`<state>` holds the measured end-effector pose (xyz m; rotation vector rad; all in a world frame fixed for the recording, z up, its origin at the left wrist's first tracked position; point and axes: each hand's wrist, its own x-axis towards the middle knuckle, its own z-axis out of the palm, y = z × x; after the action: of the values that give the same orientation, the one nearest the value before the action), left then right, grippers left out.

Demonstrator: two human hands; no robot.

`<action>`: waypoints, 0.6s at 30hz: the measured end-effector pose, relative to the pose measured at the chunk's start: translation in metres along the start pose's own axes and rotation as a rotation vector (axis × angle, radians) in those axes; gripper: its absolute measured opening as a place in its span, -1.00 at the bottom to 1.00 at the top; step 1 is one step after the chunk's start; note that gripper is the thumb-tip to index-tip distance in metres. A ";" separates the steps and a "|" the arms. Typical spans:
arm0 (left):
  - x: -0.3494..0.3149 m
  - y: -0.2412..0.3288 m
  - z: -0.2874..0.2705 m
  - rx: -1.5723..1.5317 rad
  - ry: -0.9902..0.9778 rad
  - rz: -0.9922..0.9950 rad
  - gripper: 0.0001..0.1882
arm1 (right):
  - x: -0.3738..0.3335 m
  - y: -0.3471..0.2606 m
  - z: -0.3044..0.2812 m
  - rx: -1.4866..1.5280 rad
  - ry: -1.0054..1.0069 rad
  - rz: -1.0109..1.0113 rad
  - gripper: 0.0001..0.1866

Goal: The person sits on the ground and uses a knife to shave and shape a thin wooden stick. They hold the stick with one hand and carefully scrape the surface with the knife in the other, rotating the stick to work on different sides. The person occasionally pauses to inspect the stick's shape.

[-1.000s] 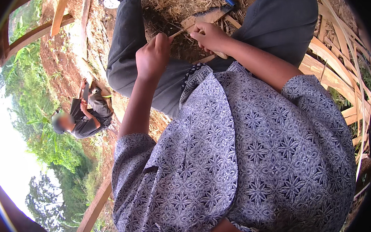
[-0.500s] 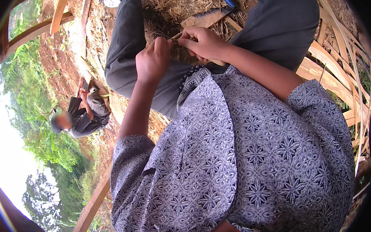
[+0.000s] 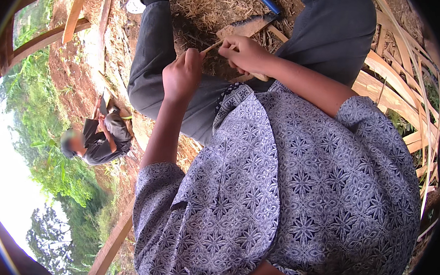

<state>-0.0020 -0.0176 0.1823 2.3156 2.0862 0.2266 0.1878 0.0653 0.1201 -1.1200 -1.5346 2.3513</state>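
A thin, light-brown strip of wood or bamboo point(image 3: 212, 47) spans the short gap between my two hands. My left hand point(image 3: 182, 75) is closed in a fist around its near end, thumb side up. The fingers of my right hand point(image 3: 246, 54) are curled and pinch at its other end. A pale, rounded wooden piece point(image 3: 260, 76) shows under my right wrist; whether my right hand holds it too is hidden. Just beyond my hands, a blade with a blue handle point(image 3: 266, 0) lies on the ground beside a pale wood piece point(image 3: 257, 25).
Shavings point(image 3: 208, 5) cover the ground between my legs. Long split strips point(image 3: 392, 72) are piled at the right. Another person point(image 3: 104, 138) sits on the slope to the left, holding something. Wooden beams point(image 3: 49, 39) stand at the left edge.
My hands have moved slightly apart, so more of the thin strip shows between them. The whole view has shifted a little.
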 end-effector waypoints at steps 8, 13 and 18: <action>-0.012 0.000 0.000 -0.045 -0.006 -0.020 -0.73 | -0.007 -0.010 0.007 0.016 -0.082 -0.066 -0.78; -0.005 0.002 -0.001 -0.035 -0.017 -0.014 -0.74 | -0.007 -0.004 0.005 0.004 -0.016 -0.028 -0.80; 0.002 0.000 0.002 -0.024 0.014 0.029 -0.72 | -0.009 -0.013 0.006 0.011 0.007 -0.059 -0.78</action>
<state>-0.0016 -0.0153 0.1809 2.3388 2.0455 0.2683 0.1868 0.0631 0.1363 -1.0646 -1.5293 2.3126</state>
